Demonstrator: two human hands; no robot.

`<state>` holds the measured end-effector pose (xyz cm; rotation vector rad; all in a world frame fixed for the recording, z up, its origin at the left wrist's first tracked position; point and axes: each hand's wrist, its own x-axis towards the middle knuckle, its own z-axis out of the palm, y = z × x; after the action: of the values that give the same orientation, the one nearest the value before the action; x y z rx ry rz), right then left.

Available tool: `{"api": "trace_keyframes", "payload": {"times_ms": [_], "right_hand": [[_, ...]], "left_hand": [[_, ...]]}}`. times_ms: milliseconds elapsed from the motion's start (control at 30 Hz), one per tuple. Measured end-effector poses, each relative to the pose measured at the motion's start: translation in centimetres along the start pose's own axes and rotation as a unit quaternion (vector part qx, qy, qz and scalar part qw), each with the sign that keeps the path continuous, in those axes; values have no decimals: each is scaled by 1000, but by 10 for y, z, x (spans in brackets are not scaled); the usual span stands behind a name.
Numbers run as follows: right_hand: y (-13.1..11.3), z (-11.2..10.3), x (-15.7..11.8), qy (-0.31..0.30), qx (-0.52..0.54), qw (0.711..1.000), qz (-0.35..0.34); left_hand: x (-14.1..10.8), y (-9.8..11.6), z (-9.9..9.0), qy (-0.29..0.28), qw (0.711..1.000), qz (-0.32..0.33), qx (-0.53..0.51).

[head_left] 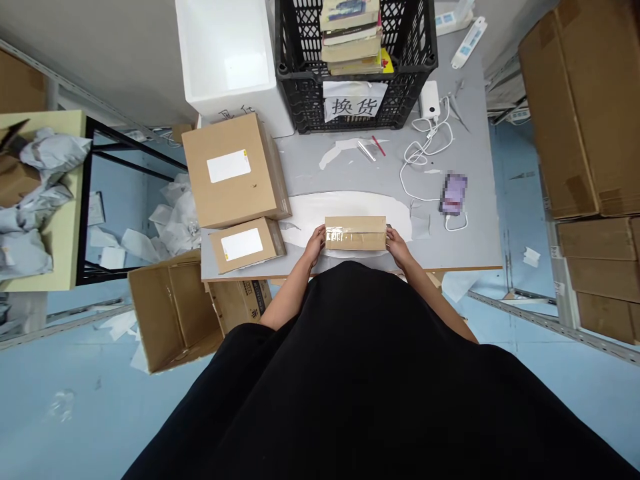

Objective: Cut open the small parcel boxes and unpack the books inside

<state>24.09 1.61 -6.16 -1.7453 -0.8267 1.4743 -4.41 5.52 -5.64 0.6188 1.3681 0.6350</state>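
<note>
The left hand and right hand clasp the ends of a small cardboard box near the front edge of the grey counter, fingers spread against it. A slip could scuff its clear tape. At 10 o'clock, a labelled carton sits close; a knock could shove it over the edge. A charging cable lies at 1 o'clock.
</note>
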Motion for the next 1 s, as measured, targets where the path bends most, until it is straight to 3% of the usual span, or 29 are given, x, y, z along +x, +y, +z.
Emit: {"api": "trace_keyframes", "payload": {"times_ms": [100, 167, 233, 367, 600, 700, 833, 1000], "right_hand": [[13, -16, 5, 90, -84, 992, 1], [23, -28, 5, 160, -187, 969, -13], [31, -37, 3, 189, -286, 939, -11], [36, -39, 7, 161, -385, 909, 28], [22, -26, 11, 108, -387, 914, 46], [4, -32, -1, 121, -418, 900, 19], [-44, -38, -23, 97, -464, 875, -97], [-103, 0, -44, -59, -563, 800, -200]], "left_hand": [[2, 0, -7, -3, 1000, 22, 12], [-1, 1, -10, -12, 999, 41, 14], [-7, 3, -11, -29, 998, 59, 16], [-17, 8, -7, -52, 995, 80, 39], [-25, 13, -3, -46, 982, 142, 119], [-28, 17, -5, -41, 966, 189, 170], [-28, 20, -8, -63, 955, 215, 194], [-23, 17, -9, -72, 957, 219, 177]]}}
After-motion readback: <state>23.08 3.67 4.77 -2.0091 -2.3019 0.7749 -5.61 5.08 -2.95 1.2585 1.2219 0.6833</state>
